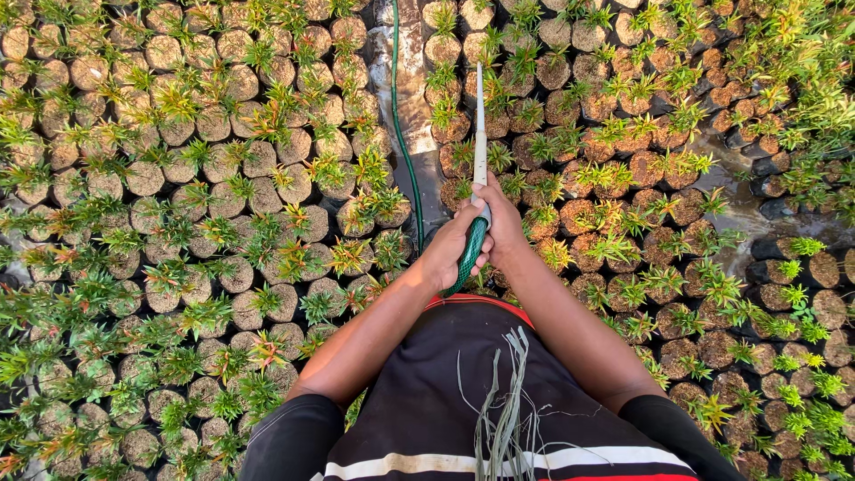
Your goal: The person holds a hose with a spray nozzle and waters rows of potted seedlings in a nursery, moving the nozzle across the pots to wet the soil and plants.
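Both hands, left hand [451,249] and right hand [500,227], forearms converging, fingers clenched around green mesh-covered hose [470,254] with white tubular wand [480,134] over potted seedlings [267,187].

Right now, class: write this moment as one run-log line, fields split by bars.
left hand: grips green hose | right hand: grips pale nozzle pipe | pipe: points ahead over potted seedlings | hose: trails along path

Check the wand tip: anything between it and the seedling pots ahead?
Nothing visible. Both hands, left hand and right hand, grip the hose; the pale wand points out over the pots with only open air below its tip.
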`<state>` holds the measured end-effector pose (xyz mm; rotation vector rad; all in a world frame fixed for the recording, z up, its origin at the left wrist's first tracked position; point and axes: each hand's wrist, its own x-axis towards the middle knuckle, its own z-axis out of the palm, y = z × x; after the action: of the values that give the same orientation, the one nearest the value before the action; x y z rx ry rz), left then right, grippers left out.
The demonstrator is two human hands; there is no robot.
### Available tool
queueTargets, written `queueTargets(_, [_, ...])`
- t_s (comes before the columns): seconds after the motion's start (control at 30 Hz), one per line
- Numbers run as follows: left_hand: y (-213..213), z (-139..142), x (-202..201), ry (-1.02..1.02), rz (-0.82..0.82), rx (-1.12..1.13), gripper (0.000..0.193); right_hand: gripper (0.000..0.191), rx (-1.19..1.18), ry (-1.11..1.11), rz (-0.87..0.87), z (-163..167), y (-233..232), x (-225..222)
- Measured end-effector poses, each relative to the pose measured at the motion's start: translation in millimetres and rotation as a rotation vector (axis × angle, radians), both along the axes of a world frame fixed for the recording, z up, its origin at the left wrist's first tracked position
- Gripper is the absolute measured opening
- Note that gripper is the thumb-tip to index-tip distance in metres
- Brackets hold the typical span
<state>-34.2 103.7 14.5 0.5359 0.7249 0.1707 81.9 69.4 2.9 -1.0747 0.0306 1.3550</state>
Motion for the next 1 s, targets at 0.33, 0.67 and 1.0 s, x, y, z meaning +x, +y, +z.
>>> queueTargets(0.33, [1.6,-2.4,1.8,-0.015,0.014,0.012,0.046,0.079,0.018,-0.012,0.006,-2.1,2.0,2.4])
queueTargets(0.67, [0.0,1.9,3.7,0.038,0.001,0.009,0.042,0.081,-0.009,-0.026,0.013,-6.8,-0.5,3.1])
queueTargets(1.0, [-3.1,-7.6,-0.9,0.028,0.006,0.004,0.041,0.082,-0.014,-0.049,-0.005,-18.7,-3.5,0.2])
